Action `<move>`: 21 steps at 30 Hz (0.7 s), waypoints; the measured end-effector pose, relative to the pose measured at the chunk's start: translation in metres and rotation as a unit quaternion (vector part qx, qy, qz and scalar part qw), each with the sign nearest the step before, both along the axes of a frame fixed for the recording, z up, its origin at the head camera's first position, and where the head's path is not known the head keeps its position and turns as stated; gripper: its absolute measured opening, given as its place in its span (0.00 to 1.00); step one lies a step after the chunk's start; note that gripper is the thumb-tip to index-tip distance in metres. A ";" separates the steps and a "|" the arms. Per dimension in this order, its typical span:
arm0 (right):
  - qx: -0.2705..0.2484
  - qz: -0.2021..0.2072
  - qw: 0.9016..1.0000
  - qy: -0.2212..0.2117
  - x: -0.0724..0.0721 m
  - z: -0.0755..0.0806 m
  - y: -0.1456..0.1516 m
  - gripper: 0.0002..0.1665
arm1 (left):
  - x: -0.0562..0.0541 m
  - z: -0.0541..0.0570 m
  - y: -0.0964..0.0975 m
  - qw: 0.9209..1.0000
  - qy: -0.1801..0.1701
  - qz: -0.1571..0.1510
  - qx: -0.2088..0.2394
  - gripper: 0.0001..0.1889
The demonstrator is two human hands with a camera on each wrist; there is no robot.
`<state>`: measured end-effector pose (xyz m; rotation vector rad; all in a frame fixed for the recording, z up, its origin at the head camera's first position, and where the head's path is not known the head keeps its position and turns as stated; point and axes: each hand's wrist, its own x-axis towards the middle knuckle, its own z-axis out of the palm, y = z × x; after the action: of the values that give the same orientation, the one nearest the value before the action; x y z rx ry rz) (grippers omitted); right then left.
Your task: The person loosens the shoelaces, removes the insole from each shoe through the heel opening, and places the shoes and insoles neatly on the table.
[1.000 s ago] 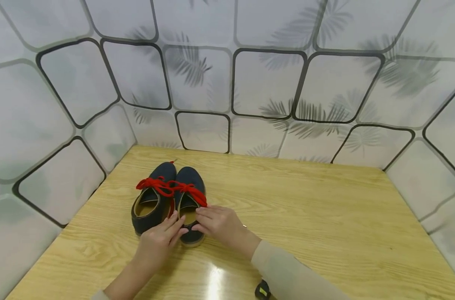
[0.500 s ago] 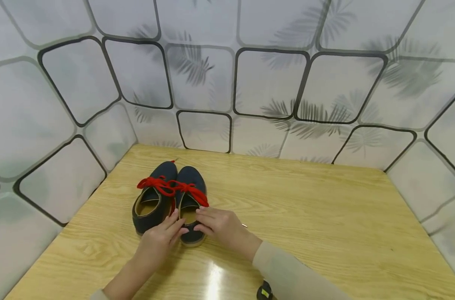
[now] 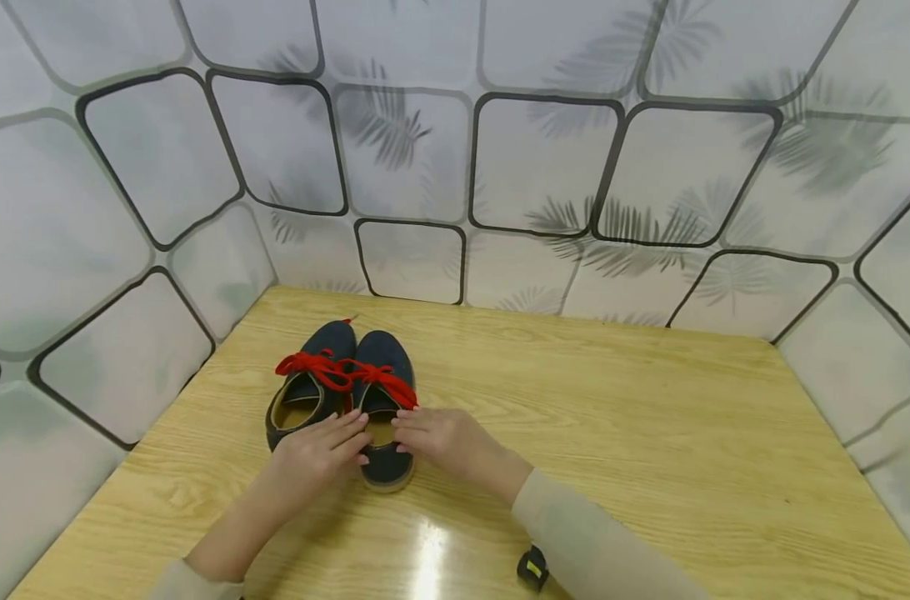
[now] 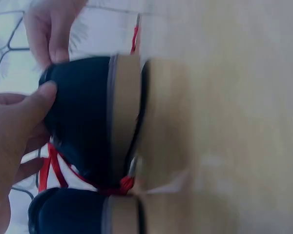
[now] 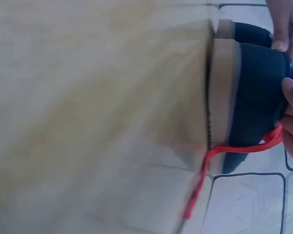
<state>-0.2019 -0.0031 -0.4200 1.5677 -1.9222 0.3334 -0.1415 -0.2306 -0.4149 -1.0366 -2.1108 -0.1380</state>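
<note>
Two dark navy shoes with red laces stand side by side at the table's left, toes toward the back wall. My left hand (image 3: 316,458) and right hand (image 3: 443,442) grip opposite sides of the right shoe's (image 3: 387,468) opening, near the heel. In the left wrist view, my left thumb presses the outside of that shoe's (image 4: 83,107) collar. The right wrist view has my right thumb on the collar's other side, with the fingers curled at its edge. The left shoe (image 3: 327,337) is partly hidden by my left hand. Red laces (image 3: 383,382) are tied in bows.
The wood-grain table (image 3: 612,433) extends to the right of the shoes. Patterned wall covering (image 3: 545,167) encloses its back and sides. A small black item (image 3: 532,568) with a yellow-green mark lies by my right sleeve.
Both hands have shifted slightly forward along the shoe's opening, and more of its heel now shows. The left forearm has swung a little leftward. The shoes have stayed in nearly the same place.
</note>
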 end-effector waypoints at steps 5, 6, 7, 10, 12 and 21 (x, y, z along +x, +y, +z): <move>0.036 0.005 0.999 -0.005 -0.002 0.007 0.004 0.12 | -0.015 0.007 -0.010 0.997 -0.031 -0.056 -0.052 0.21; 0.040 0.007 0.999 -0.007 -0.001 0.009 0.006 0.12 | -0.017 0.006 -0.011 0.996 -0.031 -0.068 -0.055 0.20; 0.044 0.007 0.999 -0.010 0.000 0.010 0.008 0.13 | -0.018 0.006 -0.010 0.995 -0.031 -0.079 -0.054 0.19; 0.043 0.009 0.999 -0.024 0.002 0.010 0.018 0.13 | -0.018 0.003 -0.003 0.994 -0.019 -0.102 -0.039 0.16; 0.037 0.010 0.999 -0.026 0.004 0.010 0.026 0.13 | -0.015 0.001 0.004 0.994 -0.007 -0.105 -0.030 0.16; -0.006 0.052 0.998 -0.032 0.006 0.002 0.059 0.17 | -0.004 -0.001 0.041 0.994 0.026 -0.105 -0.013 0.19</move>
<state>-0.1964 0.0555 -0.4184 1.6702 -1.8864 0.4436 -0.1459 -0.1899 -0.4160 -1.2644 -1.9579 -0.1843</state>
